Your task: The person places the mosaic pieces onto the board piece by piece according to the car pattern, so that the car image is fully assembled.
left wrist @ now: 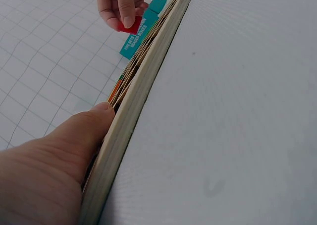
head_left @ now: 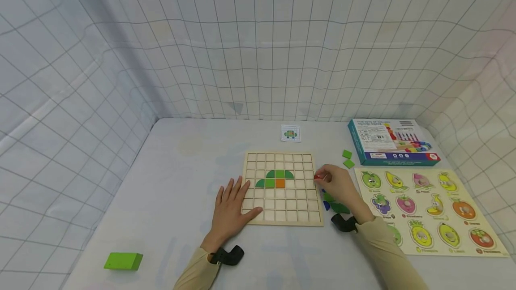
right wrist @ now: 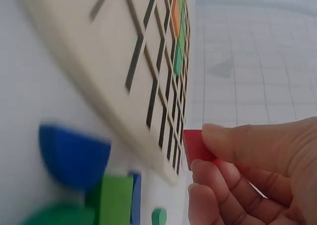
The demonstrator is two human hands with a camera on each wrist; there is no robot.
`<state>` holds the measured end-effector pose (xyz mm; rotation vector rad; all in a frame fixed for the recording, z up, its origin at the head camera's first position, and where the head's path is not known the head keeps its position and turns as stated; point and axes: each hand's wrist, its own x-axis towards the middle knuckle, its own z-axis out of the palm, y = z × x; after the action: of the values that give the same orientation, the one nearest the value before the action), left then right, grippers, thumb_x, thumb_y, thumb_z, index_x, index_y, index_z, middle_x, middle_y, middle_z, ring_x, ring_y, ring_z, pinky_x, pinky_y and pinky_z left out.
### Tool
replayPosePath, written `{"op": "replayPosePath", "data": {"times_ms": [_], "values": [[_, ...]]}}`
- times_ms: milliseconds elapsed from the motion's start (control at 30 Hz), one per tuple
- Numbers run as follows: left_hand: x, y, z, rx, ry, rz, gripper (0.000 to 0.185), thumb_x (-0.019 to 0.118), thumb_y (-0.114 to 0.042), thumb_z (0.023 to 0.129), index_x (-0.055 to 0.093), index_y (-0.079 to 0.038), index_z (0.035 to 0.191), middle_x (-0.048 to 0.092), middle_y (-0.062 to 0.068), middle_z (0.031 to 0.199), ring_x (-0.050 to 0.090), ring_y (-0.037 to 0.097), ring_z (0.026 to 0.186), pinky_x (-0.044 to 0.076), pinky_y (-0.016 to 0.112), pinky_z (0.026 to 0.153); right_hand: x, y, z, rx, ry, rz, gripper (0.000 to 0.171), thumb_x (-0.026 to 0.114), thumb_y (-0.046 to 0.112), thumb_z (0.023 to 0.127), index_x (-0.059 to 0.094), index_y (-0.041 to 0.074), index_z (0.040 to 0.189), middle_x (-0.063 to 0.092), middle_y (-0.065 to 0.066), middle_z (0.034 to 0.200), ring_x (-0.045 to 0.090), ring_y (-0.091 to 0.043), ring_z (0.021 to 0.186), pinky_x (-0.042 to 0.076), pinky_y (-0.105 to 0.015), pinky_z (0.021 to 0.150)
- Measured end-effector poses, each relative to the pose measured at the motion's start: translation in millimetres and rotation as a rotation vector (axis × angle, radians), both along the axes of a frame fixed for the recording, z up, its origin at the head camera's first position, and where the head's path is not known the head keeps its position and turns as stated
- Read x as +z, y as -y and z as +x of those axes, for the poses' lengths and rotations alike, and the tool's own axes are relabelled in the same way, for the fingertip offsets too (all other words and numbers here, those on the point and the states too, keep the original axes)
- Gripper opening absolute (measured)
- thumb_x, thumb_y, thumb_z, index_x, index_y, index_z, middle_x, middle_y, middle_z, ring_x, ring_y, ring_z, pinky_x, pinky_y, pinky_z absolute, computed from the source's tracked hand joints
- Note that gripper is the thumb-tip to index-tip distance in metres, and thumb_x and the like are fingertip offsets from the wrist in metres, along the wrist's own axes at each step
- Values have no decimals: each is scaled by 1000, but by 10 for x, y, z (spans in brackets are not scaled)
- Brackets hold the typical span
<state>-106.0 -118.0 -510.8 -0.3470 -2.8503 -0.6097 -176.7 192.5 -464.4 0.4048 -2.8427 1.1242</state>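
A wooden grid board (head_left: 266,214) lies on the table with several green pieces (head_left: 269,183) and one orange square (head_left: 280,183) set in its cells. My left hand (head_left: 230,209) rests at the board's left edge, fingers spread and the thumb on the near left corner. Between thumb and fingers my right hand (head_left: 336,185) pinches a small red tile (right wrist: 195,148), held just past the board's right edge. Beneath that hand lie loose blue (right wrist: 74,155) and green pieces (head_left: 339,208), partly hidden by it in the head view.
Behind the board lies a small pattern card (head_left: 290,133). Two green squares (head_left: 347,154) sit right of the board, near a boxed set (head_left: 395,142). A fruit puzzle board (head_left: 433,247) covers the right side. At front left is a green block (head_left: 122,261).
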Motion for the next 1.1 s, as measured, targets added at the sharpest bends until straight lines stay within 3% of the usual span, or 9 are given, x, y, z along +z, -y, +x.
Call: {"op": "replayPosePath", "data": {"times_ms": [200,467,1100], "values": [[5,-1,-2,-3,-12,5,82,60,-60,78,37,-16,143,30,11,150,21,33,139,12,54,109,9,209,-17,79,37,-40,8,72,12,80,67,12,86,61,3,74,53,-11,64,44,-25,57],[-2,6,-6,10,64,6,83,56,-63,80,30,-20,146,23,6,153,13,27,142,6,49,112,5,437,-40,167,33,-30,4,71,11,81,67,11,83,62,4,76,52,-9,65,43,-24,58],[7,3,-3,11,81,7,83,55,-64,80,30,-21,146,22,5,153,11,26,142,5,49,112,1,620,-83,174,65,69,5,69,14,83,70,10,84,64,5,77,51,-8,65,44,-24,60]]}}
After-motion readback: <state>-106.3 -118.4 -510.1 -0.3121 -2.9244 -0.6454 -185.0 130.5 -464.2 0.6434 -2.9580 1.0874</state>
